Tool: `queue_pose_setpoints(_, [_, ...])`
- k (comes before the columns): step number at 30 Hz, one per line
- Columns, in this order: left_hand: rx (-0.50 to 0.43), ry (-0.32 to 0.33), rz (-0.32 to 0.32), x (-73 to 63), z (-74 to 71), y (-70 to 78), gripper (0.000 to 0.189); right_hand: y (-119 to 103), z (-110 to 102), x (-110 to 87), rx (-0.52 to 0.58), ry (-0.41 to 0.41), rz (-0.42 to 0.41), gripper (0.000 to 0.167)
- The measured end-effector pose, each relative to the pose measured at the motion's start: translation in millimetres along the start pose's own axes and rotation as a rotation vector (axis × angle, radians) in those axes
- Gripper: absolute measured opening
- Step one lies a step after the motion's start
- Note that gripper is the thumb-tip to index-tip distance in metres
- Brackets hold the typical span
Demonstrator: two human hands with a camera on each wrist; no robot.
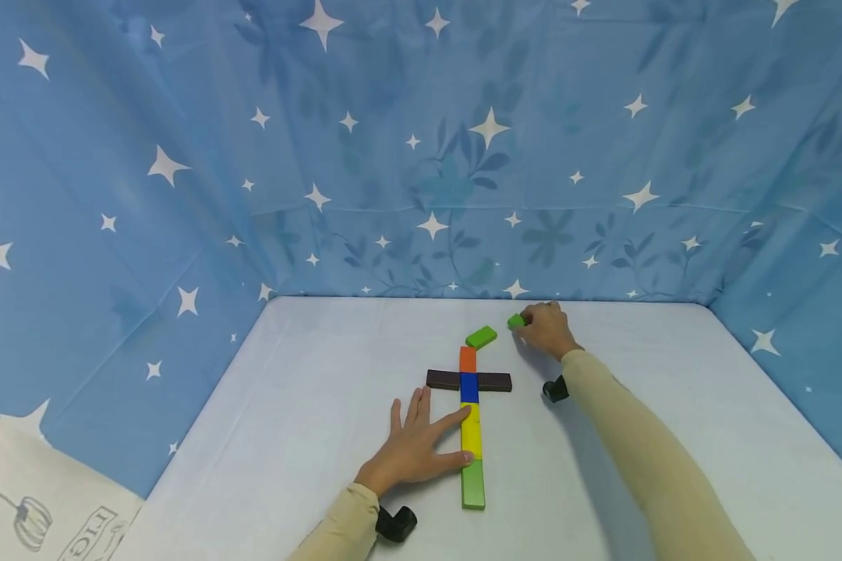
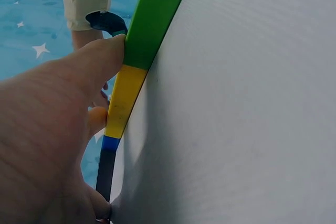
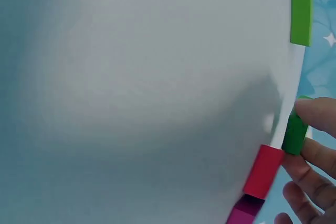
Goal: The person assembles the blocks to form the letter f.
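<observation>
A row of blocks lies on the table: an orange block, a blue block, a yellow stretch and a light green block. Dark blocks stick out either side of the blue one, left and right. My left hand spreads its fingers beside the row; index fingertip touches the yellow, thumb tip rests where yellow meets green. Farther back, my right hand pinches a small green block between thumb and fingers. Another green block lies past the orange one.
In the right wrist view, a red block and a purple block lie near the right hand; the head view hides them. A blue starry curtain hangs behind the white table.
</observation>
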State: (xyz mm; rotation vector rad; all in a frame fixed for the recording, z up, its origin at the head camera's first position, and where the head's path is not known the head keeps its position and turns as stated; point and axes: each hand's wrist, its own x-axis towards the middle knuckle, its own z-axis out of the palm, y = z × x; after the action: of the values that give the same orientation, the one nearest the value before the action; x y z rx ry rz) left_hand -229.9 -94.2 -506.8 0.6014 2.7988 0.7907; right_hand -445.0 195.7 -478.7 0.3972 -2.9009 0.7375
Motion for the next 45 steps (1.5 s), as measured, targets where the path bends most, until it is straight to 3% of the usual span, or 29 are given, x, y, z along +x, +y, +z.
queue_pose_setpoints(5, [0.002, 0.001, 0.005, 0.3, -2.1, -1.8, 0.076, -6.4, -3.6, -1.3, 0.052, 0.026, -0.051, 0.038])
queue_pose_setpoints(10, [0.010, 0.004, 0.004, 0.9, -4.5, -2.9, 0.076, -15.9, -5.7, -8.3, 0.109, 0.010, -0.030, 0.038])
queue_pose_setpoints(17, [0.028, 0.000, -0.006, 0.9, -5.2, -3.8, 0.076, -16.6, -6.5, -22.8, 0.178, -0.002, -0.077, 0.034])
queue_pose_setpoints(23, [0.030, -0.003, -0.007, 0.2, -6.0, -4.3, 0.075, -12.3, -3.0, -29.6, 0.199, -0.021, -0.041, 0.037])
queue_pose_setpoints(35, [0.008, -0.008, 0.003, -0.8, -6.1, -1.5, 0.074, -14.8, 4.8, -27.5, 0.165, -0.056, -0.017, 0.037])
queue_pose_setpoints(45, [-0.009, -0.001, 0.012, -2.8, -2.9, 2.6, 0.074, -15.9, 3.6, -21.3, 0.094, -0.093, -0.058, 0.036])
